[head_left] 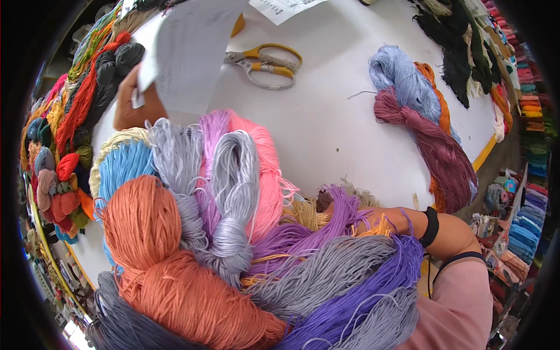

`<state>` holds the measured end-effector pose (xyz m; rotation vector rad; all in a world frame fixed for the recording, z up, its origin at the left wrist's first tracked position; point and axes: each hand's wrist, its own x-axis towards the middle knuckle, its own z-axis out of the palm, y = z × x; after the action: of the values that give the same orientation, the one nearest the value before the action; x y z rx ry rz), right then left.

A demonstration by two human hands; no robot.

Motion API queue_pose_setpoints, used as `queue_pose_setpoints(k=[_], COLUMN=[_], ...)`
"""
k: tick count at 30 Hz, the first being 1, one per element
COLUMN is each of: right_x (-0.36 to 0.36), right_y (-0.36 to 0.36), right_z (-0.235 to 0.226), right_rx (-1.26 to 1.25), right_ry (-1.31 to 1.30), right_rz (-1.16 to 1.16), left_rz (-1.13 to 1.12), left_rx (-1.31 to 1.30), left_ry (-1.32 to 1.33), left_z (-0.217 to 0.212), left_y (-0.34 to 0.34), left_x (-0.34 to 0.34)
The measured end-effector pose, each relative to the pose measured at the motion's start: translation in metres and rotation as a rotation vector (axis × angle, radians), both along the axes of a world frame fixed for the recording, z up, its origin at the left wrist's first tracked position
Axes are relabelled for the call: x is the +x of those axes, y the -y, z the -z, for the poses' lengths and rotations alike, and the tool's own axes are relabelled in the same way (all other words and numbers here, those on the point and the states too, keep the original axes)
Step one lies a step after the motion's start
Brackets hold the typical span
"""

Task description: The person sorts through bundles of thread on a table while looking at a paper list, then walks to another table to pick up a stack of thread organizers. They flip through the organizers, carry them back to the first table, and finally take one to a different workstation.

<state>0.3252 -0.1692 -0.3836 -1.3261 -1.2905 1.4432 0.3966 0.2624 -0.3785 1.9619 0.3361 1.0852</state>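
Observation:
My left hand (143,106) is closed on a sheet of white paper (189,58), which stands up over the table at the far left. A big armful of yarn hanks fills the lower middle, close to my body. Among them are a rust-orange hank (146,224), a blue one (127,166), a silver-grey one (233,192), a pink one (262,157) and a violet one (373,297). My right forearm (402,220), with a black band at the wrist, reaches around the bundle from the right. Purple yarn (326,227) covers my right hand, so its fingers are hidden.
Yellow-handled scissors (271,65) lie on the white table (326,125), near another printed sheet (286,8). Light-blue (402,76) and plum (423,131) hanks rest at the right, black yarn (449,41) beyond. More coloured yarn (87,111) heaps along the left edge.

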Motion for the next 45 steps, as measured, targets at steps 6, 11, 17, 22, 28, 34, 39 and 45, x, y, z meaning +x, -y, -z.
queue_pose_setpoints(k=[6,11,17,22,28,34,39,45], right_x=[0.003,0.018,0.033,0.053,-0.025,-0.095,-0.101,-0.099], right_y=[0.033,0.018,0.002,-0.026,-0.059,-0.144,-0.152,-0.153], right_z=[0.036,0.024,-0.003,-0.051,-0.195,-0.184,-0.134,-0.126], right_rx=[-0.061,-0.083,-0.169,-0.466,0.038,0.084,0.137,0.178], right_ry=[-0.088,-0.102,-0.133,-0.054,0.836,1.189,1.211,1.224], right_rz=[0.039,0.030,0.032,0.423,1.107,0.745,0.863,0.960], left_rz=[-0.113,-0.263,-0.383,-0.421,-0.625,-0.613,-0.528,0.117], left_rx=[-0.154,-0.120,0.001,-0.051,0.265,-0.085,-0.252,-1.615], left_ry=[0.057,0.116,0.272,0.272,0.003,0.034,0.083,0.188], left_z=[0.005,-0.023,-0.052,-0.063,-0.119,-0.204,-0.251,-0.156], left_y=[-0.055,-0.123,-0.139,-0.154,-0.150,-0.098,-0.047,-0.048], left_x=[-0.001,-0.039,-0.061,-0.079,-0.140,-0.246,-0.330,-0.418])
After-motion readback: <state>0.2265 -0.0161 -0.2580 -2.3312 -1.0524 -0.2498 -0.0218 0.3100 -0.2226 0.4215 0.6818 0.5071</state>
